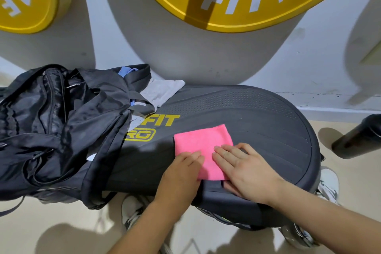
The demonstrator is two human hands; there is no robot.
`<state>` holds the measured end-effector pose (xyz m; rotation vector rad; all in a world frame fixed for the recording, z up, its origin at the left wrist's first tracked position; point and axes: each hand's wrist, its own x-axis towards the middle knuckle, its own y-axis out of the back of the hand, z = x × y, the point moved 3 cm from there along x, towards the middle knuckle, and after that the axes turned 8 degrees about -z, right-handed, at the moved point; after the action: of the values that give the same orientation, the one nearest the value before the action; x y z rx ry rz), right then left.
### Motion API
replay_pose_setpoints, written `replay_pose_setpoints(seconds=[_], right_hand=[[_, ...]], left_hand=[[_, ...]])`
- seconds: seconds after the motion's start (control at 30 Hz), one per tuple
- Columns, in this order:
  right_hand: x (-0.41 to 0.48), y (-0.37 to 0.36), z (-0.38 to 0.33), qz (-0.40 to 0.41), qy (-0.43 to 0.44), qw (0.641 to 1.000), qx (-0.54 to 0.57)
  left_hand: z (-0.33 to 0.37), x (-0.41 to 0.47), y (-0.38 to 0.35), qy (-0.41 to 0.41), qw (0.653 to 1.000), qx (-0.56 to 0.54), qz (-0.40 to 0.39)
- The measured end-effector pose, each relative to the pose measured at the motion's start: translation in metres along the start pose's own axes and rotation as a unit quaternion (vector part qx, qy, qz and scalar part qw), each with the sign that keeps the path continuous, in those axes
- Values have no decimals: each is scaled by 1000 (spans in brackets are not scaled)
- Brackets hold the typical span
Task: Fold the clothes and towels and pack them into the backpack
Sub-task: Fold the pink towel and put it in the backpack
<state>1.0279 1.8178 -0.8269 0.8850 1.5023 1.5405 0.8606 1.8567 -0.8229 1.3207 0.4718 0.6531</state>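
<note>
Currently left hand [181, 171] and right hand [244, 171] both flat, fingers straight, pressing pink towel [203, 142]; backpack [51, 119] to left hand's left.

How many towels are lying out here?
2: pink towel under the left hand and right hand; grey towel behind, by the backpack. Others may be hidden inside.
</note>
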Motion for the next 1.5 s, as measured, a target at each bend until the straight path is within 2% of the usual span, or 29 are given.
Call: replay_pose_setpoints(seconds=[0.07, 0.17, 0.27, 0.37, 0.43, 0.5, 0.57, 0.63, 0.8, 0.93, 0.97, 1.03, 1.1, 1.17, 1.27, 1.33, 1.43, 1.5], right_hand=[[9, 11, 0, -42, -14, 999, 5], [10, 33, -2, -153, -8, 988, 26], [-6, 56, -5, -186, 15, 975, 122], [-17, 56, -3, -214, -13, 956, 202], [-18, 46, 4, -215, -48, 933, 284], [-18, 37, 11, -203, -88, 908, 356], [-20, 31, 16, -182, -138, 887, 401], [-22, 25, 16, -151, -193, 871, 426], [-24, 8, 11, -37, -303, 848, 433], [-22, 5, 2, -13, -360, 849, 387], [-22, 4, 1, -10, -374, 842, 390], [-21, 3, 2, -7, -396, 824, 406], [-19, 4, 2, -8, -402, 812, 424], [-19, 7, 3, -10, -405, 809, 426], [-19, 10, -3, 0, -401, 812, 425], [-22, 13, -10, 34, -380, 826, 415], [-31, 20, -22, 135, -280, 907, 285], [-37, 13, -24, 108, -224, 936, 247]], left_hand=[[-5, 5, 12, 38, 997, -51, -50], [-8, 1, 26, 91, 972, -125, -175], [0, -12, 31, 95, 946, -204, -232], [3, -22, 26, 143, 914, -321, -203], [2, -25, 25, 188, 875, -421, -143], [-5, -28, 19, 246, 854, -454, -71], [-11, -31, 13, 300, 851, -431, -14], [-9, -30, 9, 313, 867, -388, 11], [4, -18, 10, 345, 906, -245, -21], [9, -17, 11, 363, 896, -254, 11], [10, -16, 13, 359, 911, -202, 21], [22, -7, 21, 279, 956, -39, 78], [42, 2, 26, 140, 980, 59, 130], [56, 5, 16, 20, 991, 75, 107], [59, -5, -1, 6, 998, 48, 37], [57, -12, -14, 10, 998, 57, 13], [53, -12, -23, 24, 997, 69, 18], [52, -6, -28, 33, 997, 63, 22]])
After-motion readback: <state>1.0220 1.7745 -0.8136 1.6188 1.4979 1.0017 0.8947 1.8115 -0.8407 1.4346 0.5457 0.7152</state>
